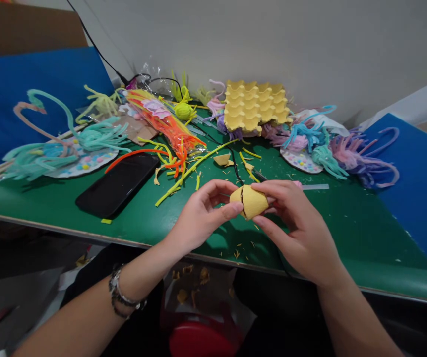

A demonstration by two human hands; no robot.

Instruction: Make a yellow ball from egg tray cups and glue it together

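Between my two hands is a yellow egg-carton piece (255,202), held just above the front of the table. It looks like two cup halves put together, with a dark jagged gap between them. My left hand (213,206) is closed on its left end, thumb in front near the gap. My right hand (295,215) pinches its right end between fingers and thumb. Another cut carton cup (222,159) lies on the table behind my hands, with small scraps around it.
A black phone (118,184) lies at the left. Behind stand a yellow egg carton (256,106), orange and yellow pipe cleaners (168,124), and pastel pipe-cleaner figures (97,134) on dotted bases. Blue panels (414,183) flank the green table (350,233). A red stool (202,339) is below.
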